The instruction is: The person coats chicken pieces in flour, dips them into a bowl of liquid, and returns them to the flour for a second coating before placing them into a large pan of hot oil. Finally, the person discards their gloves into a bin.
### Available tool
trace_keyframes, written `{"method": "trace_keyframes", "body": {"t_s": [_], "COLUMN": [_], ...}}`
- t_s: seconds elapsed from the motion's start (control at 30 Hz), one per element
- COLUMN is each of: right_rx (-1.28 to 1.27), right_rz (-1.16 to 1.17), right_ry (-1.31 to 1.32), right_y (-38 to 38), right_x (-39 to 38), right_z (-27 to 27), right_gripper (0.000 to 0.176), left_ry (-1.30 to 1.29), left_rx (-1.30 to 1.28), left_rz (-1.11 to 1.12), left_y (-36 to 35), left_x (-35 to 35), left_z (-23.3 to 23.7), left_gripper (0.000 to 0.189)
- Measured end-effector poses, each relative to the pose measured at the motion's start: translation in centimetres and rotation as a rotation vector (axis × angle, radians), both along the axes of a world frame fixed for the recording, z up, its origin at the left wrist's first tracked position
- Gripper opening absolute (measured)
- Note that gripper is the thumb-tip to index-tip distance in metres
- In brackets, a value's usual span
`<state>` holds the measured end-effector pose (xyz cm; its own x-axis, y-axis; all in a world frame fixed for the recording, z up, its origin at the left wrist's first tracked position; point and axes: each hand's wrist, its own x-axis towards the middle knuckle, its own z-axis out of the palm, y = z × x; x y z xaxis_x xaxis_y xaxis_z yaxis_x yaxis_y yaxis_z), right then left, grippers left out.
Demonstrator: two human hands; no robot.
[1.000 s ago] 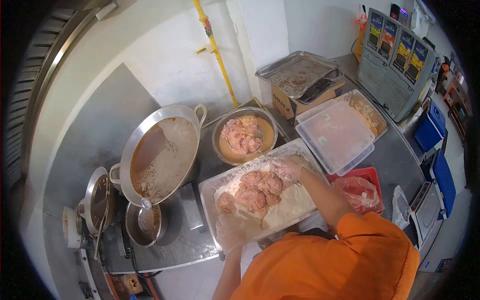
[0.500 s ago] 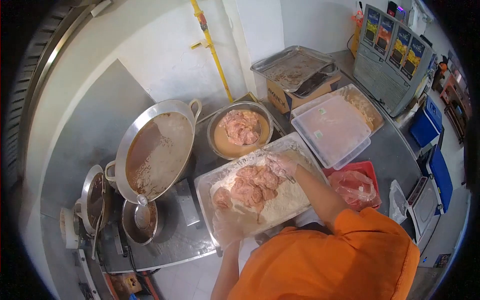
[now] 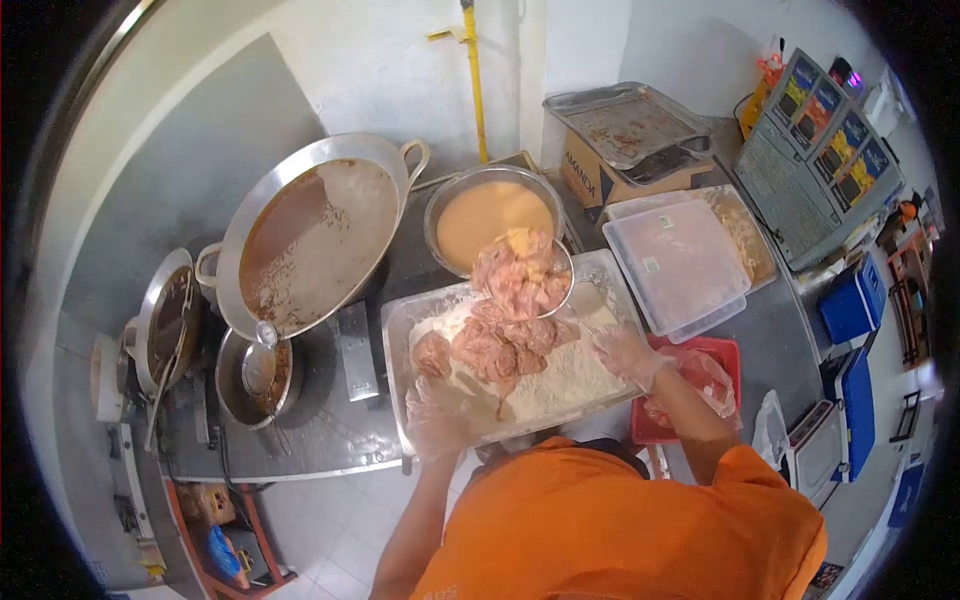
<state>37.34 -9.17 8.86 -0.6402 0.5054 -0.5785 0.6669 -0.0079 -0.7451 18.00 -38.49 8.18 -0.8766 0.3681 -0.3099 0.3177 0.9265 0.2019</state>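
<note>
My right hand (image 3: 622,356), in a clear glove, is closed at the handle end of a round metal strainer, the handle itself barely showing. Raw, batter-coated chicken pieces (image 3: 515,272) heap in the strainer, tilted over the far edge of a tray of flour (image 3: 580,390). More raw chicken (image 3: 495,345) lies on the flour in the middle, with one separate piece (image 3: 431,354) to its left. At the tray's front left corner is my gloved left hand (image 3: 438,418), fingers loosely extended with nothing seen in them. Behind the tray stands a metal bowl of orange-brown batter (image 3: 495,222).
A large two-handled pan of oil (image 3: 325,240) and smaller pots (image 3: 255,375) stand at left. Right of the tray are lidded plastic containers (image 3: 680,265) and a red basin (image 3: 735,365) holding a plastic bag. A cardboard box (image 3: 590,180) with metal trays stands behind.
The strainer of chicken has come out of the batter bowl towards the flour tray. My right hand has moved back and right with it. My left hand stays near the tray's front left corner.
</note>
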Motion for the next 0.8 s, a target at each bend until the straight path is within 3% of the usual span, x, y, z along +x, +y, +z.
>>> {"method": "trace_keyframes", "body": {"t_s": [0.03,0.1,0.17,0.23,0.3,0.37,0.4,0.47,0.53,0.7,0.77,0.8], "right_rx": [0.044,0.088,0.774,0.735,0.698,0.931,0.932,1.049,1.199,1.165,1.306,1.309], "right_rz": [0.03,0.071,0.299,0.334,0.369,0.387,0.399,0.307,0.52,0.301,0.511,0.513], "right_ry": [0.076,0.142,0.26,0.153,0.052,0.193,0.194,0.043,-0.066,-0.118,-0.217,-0.215], "right_y": [0.5,-0.1,-1.2,-1.7,-2.3,-2.5,-1.9,0.3,3.4,12.8,16.1,14.8], "right_x": [1.3,1.9,2.2,2.1,1.5,0.4,-0.6,-3.3,-7.5,-19.2,-21.6,-21.5], "right_z": [-3.3,-3.6,-2.8,-2.1,-0.1,2.9,3.3,4.3,5.8,0.3,-2.9,-1.2], "right_gripper": [0.026,0.027,0.023,0.023,0.022,0.023,0.023,0.023,0.022,0.021,0.022,0.022], "left_ry": [-0.01,0.214,0.086,0.186,0.087,0.082,0.079,0.166,0.147,0.19,0.132,0.133], "left_rx": [0.002,-0.069,-0.125,0.074,0.089,0.145,0.147,0.183,0.203,0.206,0.179,0.181], "left_rz": [0.012,-0.175,-0.15,-0.147,-0.08,-0.072,-0.061,-0.124,-0.093,-0.064,-0.039,-0.036], "left_y": [-0.4,-0.5,-0.6,-1.2,-1.0,-1.2,-1.4,-1.6,-1.7,-1.6,-1.6,-1.6], "left_x": [-0.1,0.1,0.1,-0.2,-0.3,-0.6,-0.7,-0.7,-0.6,-0.6,-0.5,-0.4], "left_z": [-1.0,-0.3,-0.3,-1.4,-0.7,-1.2,-1.6,-2.4,-2.0,-2.6,-1.9,-1.4], "left_gripper": [0.097,0.097,0.094,0.095,0.096,0.096,0.096,0.095,0.095,0.096,0.097,0.097]}}
